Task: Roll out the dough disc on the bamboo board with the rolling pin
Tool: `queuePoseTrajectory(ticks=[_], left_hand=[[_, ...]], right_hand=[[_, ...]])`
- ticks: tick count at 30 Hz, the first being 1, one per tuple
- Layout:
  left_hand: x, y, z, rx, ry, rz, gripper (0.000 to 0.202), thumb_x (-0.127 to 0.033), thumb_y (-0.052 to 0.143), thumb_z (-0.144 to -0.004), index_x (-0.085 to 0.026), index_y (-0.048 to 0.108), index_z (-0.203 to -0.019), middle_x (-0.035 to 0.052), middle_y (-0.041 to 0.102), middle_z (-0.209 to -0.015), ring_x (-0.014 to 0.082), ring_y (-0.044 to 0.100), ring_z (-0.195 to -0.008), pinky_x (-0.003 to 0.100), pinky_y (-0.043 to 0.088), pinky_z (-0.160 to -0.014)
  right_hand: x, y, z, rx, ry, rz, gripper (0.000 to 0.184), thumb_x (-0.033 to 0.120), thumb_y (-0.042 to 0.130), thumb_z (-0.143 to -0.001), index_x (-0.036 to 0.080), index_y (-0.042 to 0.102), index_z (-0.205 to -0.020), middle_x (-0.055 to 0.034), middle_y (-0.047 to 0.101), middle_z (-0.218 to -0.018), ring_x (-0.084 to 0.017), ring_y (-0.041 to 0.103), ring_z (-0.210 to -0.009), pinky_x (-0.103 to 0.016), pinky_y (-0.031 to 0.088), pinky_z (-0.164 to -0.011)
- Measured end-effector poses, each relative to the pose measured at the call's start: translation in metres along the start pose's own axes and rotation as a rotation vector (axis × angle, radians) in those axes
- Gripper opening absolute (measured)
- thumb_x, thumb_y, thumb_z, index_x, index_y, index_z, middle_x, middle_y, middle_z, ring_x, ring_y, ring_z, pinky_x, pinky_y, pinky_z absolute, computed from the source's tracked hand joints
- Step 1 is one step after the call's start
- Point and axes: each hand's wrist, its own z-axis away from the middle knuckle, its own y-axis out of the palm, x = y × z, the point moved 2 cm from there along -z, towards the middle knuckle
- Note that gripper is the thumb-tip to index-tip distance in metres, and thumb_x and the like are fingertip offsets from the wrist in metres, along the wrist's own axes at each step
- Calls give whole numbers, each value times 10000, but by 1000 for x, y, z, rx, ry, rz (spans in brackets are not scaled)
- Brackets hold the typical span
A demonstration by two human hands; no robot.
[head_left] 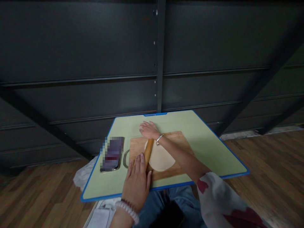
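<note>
A wooden rolling pin [148, 151] lies slanted across the left part of a flat, pale round of dough [163, 159]. Under the dough is a wooden cutting board [137, 145] with a metal handle [125, 159] on its left side. My left hand [137, 174] rests on the near end of the pin, fingers stretched out and flat. At the far end, my right hand [149, 129] lies over the pin with its fingers extended past it. My right forearm crosses above the dough and hides part of its right side. Neither hand wraps round the pin.
The board lies on a small pale green table [209, 152] with a blue edge. A phone [112, 154], partly pixelated, lies left of the board. Dark wall panels [118, 47] stand right behind the table. A white bag [83, 174] shows beyond the left edge.
</note>
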Motion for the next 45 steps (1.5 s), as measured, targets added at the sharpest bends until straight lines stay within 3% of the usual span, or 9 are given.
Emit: queuePoseTrajectory(ticks=[8, 15, 19, 22, 29, 33, 37, 41, 45], left_hand=[[0, 1, 6, 23, -13, 9, 473, -119, 316, -888, -1, 374, -1342, 207, 506, -1344, 269, 477, -1256, 408, 431, -1023], [-16, -5, 2, 19, -22, 28, 465, -172, 330, -906, -38, 408, -1344, 192, 470, -1384, 288, 419, -1302, 445, 412, -1030], [-29, -9, -1, 14, -8, 75, 477, -225, 340, -921, -40, 401, -1357, 204, 437, -1408, 276, 394, -1321, 414, 426, -1020], [-30, -9, -3, 35, -35, 99, 479, -234, 337, -928, -55, 393, -1369, 203, 435, -1409, 267, 391, -1325, 393, 434, -1011], [-26, -11, -6, 88, -119, 59, 502, -213, 363, -916, -27, 372, -1382, 219, 438, -1402, 263, 488, -1248, 358, 472, -965], [-29, -13, -10, 111, -135, 36, 497, -215, 371, -919, -21, 387, -1376, 223, 456, -1386, 269, 508, -1225, 358, 483, -946], [-32, -15, -12, 116, -127, 36, 498, -221, 399, -913, -48, 392, -1381, 210, 473, -1376, 264, 514, -1217, 354, 475, -951], [-32, -18, -14, 130, -110, 37, 516, -254, 408, -918, -61, 376, -1395, 201, 474, -1377, 268, 505, -1220, 367, 467, -952], [-31, -21, -14, 157, -117, 24, 502, -249, 395, -923, -80, 381, -1395, 183, 491, -1367, 254, 550, -1152, 373, 472, -921]], right_hand=[[17, 5, -17, 24, -27, -3, 354, 212, 395, -885, 154, 566, -1190, -112, 573, -1296, -203, 490, -1213, -407, 311, -1011], [-6, -5, 5, 41, -56, -5, 428, 440, 375, -935, 182, 578, -1209, -99, 584, -1295, -241, 530, -1189, -419, 362, -999], [-24, -7, 21, 22, -95, 23, 361, 303, 337, -969, 187, 592, -1196, -62, 567, -1323, -199, 421, -1300, -387, 328, -1058], [-30, -8, 30, 16, -141, 39, 342, 185, 352, -949, 149, 631, -1144, -65, 599, -1284, -181, 426, -1298, -346, 341, -1071], [-47, -10, 52, -89, -194, 53, 404, 156, 285, -956, 128, 605, -1200, -86, 593, -1287, -158, 459, -1273, -356, 325, -1113], [-60, -6, 65, -141, -261, 63, 369, 117, 342, -924, 81, 620, -1164, -130, 595, -1275, -170, 452, -1280, -379, 306, -1128], [-71, -4, 83, -147, -166, 54, 404, 129, 316, -934, 5, 562, -1230, -185, 522, -1342, -191, 412, -1310, -352, 300, -1124], [-72, -7, 100, -149, 2, 58, 449, 215, 263, -967, 108, 481, -1344, -103, 402, -1456, -229, 340, -1353, -422, 294, -1111], [-66, -14, 110, -135, 78, 94, 447, 267, 262, -973, 147, 524, -1315, -75, 373, -1476, -259, 294, -1373, -446, 269, -1109]])
